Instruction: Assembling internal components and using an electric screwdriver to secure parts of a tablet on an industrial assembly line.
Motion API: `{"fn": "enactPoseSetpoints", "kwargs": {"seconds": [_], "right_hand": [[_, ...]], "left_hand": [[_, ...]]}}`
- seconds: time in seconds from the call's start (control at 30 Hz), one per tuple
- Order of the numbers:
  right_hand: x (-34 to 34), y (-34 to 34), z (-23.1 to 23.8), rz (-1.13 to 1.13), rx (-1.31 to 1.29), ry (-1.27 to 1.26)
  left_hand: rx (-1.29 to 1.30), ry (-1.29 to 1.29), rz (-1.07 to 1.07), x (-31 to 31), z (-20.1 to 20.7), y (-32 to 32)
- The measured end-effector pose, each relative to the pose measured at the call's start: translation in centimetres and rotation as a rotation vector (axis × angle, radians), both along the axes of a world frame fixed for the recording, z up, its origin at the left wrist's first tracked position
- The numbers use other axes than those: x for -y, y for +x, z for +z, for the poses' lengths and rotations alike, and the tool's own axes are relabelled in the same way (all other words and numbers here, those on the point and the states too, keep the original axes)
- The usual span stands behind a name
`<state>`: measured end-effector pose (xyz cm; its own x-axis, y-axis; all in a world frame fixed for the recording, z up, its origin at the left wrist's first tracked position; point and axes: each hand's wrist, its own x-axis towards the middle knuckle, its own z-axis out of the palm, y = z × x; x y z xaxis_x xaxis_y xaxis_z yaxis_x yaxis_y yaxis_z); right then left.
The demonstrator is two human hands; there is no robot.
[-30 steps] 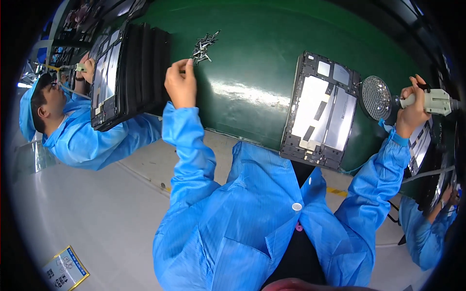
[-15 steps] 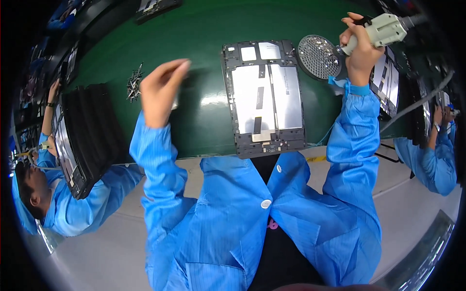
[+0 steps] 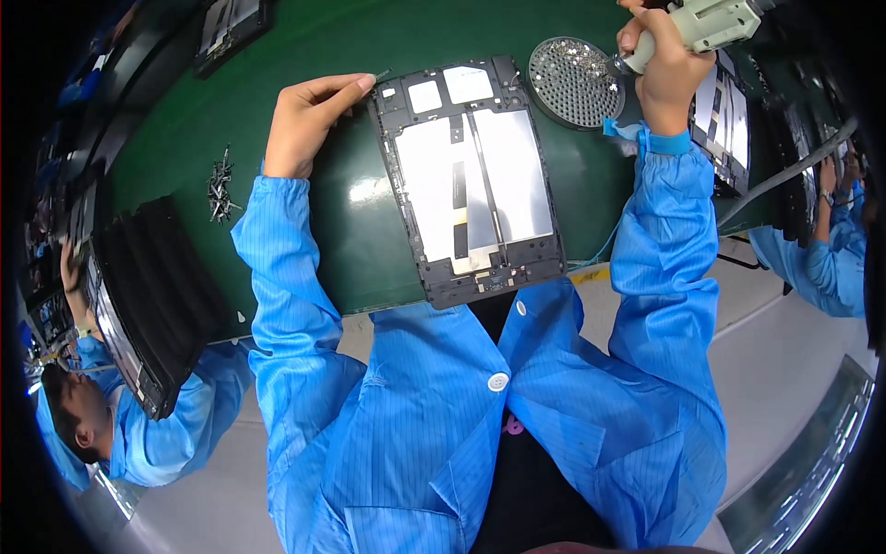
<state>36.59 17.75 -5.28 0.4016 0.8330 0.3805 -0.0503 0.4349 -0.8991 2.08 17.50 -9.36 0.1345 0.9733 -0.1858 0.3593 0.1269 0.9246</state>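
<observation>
A tablet [image 3: 517, 185] lies with its inside exposed on the green bench in front of me, black-framed with large silver battery panels. At its far left corner is my left hand [image 3: 309, 120], thumb and forefinger pinched on a small thin dark piece [image 3: 384, 74]. My right hand [image 3: 672, 78] grips a pale electric screwdriver [image 3: 715, 23] by its nose. The screwdriver's tip is at the right side of a round perforated screw tray [image 3: 568, 97] that bears many shiny small screws. A heap of small dark-and-silver pieces [image 3: 221, 189] rests left of my left hand.
Black padded slabs [image 3: 161, 268] stand in a row at the left bench edge. More opened tablets lie at right [image 3: 723, 125] and far left [image 3: 231, 32]. A grey cable [image 3: 794, 166] curves at right. Co-workers in blue sit at left [image 3: 152, 415] and right [image 3: 821, 254].
My left hand has moved right and away from me, from beside the heap to the tablet's corner. The view has shifted, and the screwdriver stays near the screw tray.
</observation>
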Motion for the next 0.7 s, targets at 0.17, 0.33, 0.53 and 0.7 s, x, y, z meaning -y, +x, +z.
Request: {"fn": "enactPoseSetpoints", "kwargs": {"seconds": [0.17, 0.33, 0.53, 0.7], "right_hand": [[0.2, -0.2, 0.2, -0.004, -0.011, 0.002], [-0.3, -0.3, -0.3, 0.017, -0.006, 0.012], [0.2, 0.1, -0.4, 0.144, 0.006, 0.026], [-0.2, -0.7, -1.0, 0.307, -0.037, 0.038]], "left_hand": [[0.008, 0.155, -0.035, 0.3, -1.5, 0.1], [-0.068, 0.023, -0.110, 0.4, -0.9, -0.5], [0.127, -0.016, -0.128, 0.3, -1.6, 0.3], [0.110, 0.081, -0.130, 1.0, -2.6, -0.3]]}}
